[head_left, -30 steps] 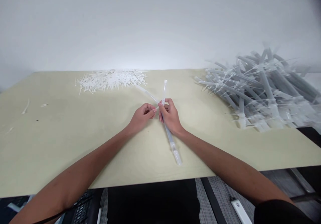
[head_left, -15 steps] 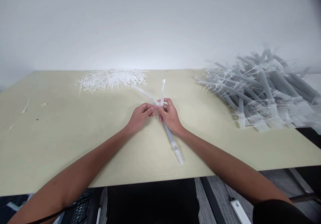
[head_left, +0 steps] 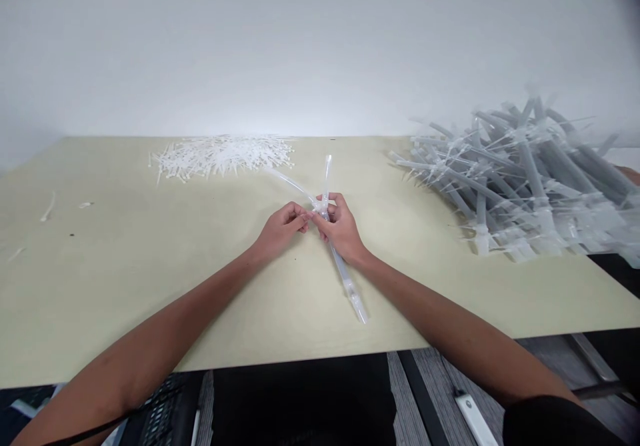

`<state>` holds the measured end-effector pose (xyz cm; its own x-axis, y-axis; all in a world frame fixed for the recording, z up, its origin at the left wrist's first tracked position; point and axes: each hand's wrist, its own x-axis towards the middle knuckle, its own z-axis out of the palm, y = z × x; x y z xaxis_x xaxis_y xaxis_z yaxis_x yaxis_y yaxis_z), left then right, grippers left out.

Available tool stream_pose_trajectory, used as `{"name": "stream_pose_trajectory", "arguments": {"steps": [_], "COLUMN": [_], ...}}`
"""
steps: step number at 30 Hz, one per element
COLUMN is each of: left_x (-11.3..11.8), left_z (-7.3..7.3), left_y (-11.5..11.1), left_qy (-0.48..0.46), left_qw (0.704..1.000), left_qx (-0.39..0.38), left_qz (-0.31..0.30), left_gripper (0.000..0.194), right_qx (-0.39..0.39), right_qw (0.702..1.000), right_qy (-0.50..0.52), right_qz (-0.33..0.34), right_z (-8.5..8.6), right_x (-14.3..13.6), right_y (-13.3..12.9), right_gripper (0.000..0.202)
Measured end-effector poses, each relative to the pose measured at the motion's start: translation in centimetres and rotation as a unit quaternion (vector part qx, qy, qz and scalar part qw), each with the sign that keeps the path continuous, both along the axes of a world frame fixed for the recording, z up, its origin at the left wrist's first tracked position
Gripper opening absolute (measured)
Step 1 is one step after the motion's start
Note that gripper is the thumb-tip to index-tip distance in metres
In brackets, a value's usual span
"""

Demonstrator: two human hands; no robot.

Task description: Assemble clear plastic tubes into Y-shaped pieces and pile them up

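A clear plastic tube assembly [head_left: 341,269] forks into two thinner tubes at its upper end. My right hand [head_left: 343,231] is closed round it just below the fork, with its lower end slanting toward the table's front edge. My left hand [head_left: 285,225] is pinched at the left of the fork, its fingertips close to my right thumb. What those left fingertips hold is too small to make out; white ties seem to be at the joint [head_left: 320,207]. Part of the tube is hidden behind my right hand.
A pile of white cable ties [head_left: 223,156] lies at the back left. Many similar tube assemblies [head_left: 530,173] are heaped on the right, and part of a person's hand [head_left: 629,174] shows behind them. White scraps [head_left: 49,206] lie on the table [head_left: 125,286] at left.
My hands stay nearly in place at the fork, which shows a little more clearly now. A person's hand has appeared at the right edge behind the heap.
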<state>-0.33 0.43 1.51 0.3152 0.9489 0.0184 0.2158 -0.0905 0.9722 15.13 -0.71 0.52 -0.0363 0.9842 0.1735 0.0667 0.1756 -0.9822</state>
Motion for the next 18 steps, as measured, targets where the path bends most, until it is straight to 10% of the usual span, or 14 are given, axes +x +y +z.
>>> {"name": "stream_pose_trajectory", "arguments": {"steps": [18], "left_x": [-1.0], "left_z": [0.4], "left_y": [0.3], "left_qy": [-0.005], "left_qw": [0.998], "left_qx": [-0.037], "left_qz": [-0.051], "left_gripper": [0.014], "right_qx": [-0.011], "right_qw": [0.999], "right_qy": [0.001], "right_qz": [-0.033], "right_z": [-0.3], "right_x": [0.4], "right_y": [0.6], "right_gripper": [0.030]}}
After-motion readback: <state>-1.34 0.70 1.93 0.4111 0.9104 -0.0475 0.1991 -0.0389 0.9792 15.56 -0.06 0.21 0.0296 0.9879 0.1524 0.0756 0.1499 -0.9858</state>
